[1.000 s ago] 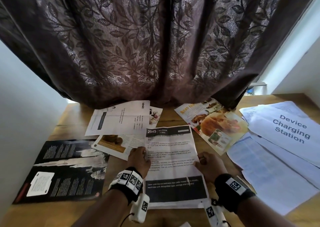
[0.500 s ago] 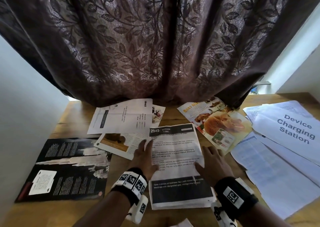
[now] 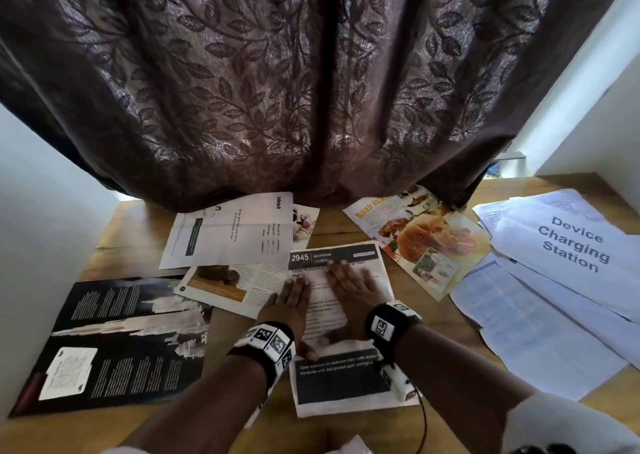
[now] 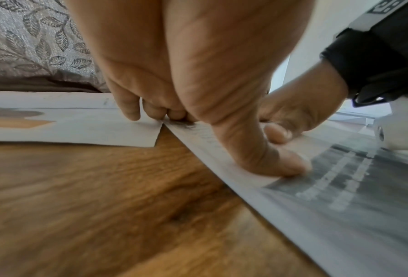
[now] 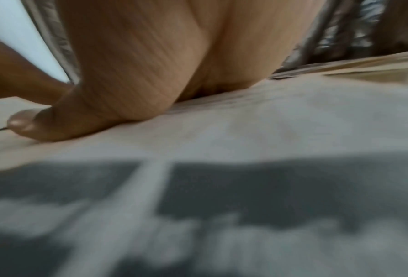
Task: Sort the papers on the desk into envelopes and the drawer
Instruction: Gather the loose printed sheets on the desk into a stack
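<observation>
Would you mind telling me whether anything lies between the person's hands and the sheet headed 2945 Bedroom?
Nothing does: the left hand and right hand both press flat, directly on the 2945 sheet.

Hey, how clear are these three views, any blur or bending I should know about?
Head view: mostly sharp, the Device Charging Station sheet reads fine; wide lens bows the curtain. Left wrist view: the left hand is fairly clear, the desk smeared. Right wrist view: heavily blurred, print under the right hand unreadable.
</observation>
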Available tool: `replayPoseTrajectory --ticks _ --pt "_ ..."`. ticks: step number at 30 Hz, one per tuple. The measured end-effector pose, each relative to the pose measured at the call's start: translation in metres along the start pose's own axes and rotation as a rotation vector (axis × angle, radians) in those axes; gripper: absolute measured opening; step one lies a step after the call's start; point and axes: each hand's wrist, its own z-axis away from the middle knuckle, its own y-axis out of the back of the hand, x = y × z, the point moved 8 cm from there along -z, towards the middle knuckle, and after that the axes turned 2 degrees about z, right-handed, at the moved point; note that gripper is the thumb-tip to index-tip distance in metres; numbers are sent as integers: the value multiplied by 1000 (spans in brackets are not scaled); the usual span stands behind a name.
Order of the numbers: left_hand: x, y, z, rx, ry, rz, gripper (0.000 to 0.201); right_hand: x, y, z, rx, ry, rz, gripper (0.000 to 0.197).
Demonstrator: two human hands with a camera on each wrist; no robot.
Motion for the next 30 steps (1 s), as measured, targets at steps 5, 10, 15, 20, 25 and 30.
replayPoseTrajectory --ticks 5,10,15,20,25,30 --pt "-3 1 2 11 8 33 149 59 11 17 11 -168 -83 133" --pt "-3 1 4 15 1 46 148 60 15 29 -9 -160 -1 138" --pt "-3 -1 1 -5 -11 39 151 -6 -6 47 -18 40 67 143" --pt "-4 -2 -1 -17 -16 52 152 7 -29 72 -45 54 87 147" --pt "-1 2 5 -30 -11 52 149 37 -28 89 -73 10 -4 146" --pt "38 10 10 25 -52 -41 154 37 -30 88 -89 -4 -19 145"
